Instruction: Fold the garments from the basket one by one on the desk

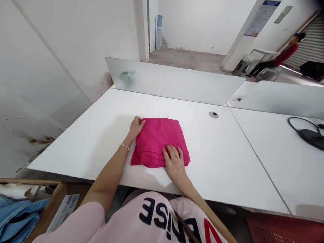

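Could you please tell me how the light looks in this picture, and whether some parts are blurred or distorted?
In the head view, the white desk is bright, with soft shadows left of the left hand and below the folded pink cloth; there too, a greenish shape blurs behind the frosted panel, and the pillar leans, perhaps from lens distortion.

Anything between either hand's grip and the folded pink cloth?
Nothing visible. The left hand touches the folded pink cloth at its far-left corner, and the right hand rests on top of its near edge, with no object between hand and fabric.
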A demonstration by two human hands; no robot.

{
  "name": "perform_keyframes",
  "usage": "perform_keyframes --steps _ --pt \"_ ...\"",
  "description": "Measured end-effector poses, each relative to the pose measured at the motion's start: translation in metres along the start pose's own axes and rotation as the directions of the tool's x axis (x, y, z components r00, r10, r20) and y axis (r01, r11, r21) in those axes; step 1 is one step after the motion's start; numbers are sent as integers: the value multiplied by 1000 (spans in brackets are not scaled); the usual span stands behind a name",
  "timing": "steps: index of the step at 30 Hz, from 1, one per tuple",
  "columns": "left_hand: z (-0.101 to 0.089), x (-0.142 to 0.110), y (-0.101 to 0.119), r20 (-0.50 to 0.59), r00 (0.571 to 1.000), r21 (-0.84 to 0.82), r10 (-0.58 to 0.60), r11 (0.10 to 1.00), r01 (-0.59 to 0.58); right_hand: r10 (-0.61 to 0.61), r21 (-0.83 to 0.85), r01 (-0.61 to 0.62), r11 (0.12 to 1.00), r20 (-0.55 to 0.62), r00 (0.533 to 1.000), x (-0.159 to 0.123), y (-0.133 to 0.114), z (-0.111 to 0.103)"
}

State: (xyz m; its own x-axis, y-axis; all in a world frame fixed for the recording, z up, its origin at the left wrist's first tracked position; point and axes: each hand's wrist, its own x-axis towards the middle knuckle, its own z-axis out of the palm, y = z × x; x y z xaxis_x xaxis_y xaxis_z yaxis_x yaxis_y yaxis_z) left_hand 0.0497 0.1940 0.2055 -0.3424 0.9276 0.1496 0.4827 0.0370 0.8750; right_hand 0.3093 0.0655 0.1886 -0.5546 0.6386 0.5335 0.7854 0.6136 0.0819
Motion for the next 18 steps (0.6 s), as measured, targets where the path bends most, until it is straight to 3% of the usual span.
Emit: perform_keyframes --steps 3,6,10,13,18 --pt "-13 -18 7 47 995 331 84 939 -95 -2 -7 2 1000 -2 1000 1 1 -1" --pt "-26 -41 14 175 985 430 1 899 -77 -2 -1 2 1000 -17 1000 1 0 -1" --pt "-31 -69 20 275 951 219 -142 972 83 6 20 -5 1000 -16 1000 2 0 -3" --pt "-20 -79 24 245 954 -14 -174 983 183 -4 24 4 1000 -13 1000 2 0 -3" --pt "3 -82 24 122 980 -263 -160 946 188 -9 30 10 1000 -36 999 5 2 -4"
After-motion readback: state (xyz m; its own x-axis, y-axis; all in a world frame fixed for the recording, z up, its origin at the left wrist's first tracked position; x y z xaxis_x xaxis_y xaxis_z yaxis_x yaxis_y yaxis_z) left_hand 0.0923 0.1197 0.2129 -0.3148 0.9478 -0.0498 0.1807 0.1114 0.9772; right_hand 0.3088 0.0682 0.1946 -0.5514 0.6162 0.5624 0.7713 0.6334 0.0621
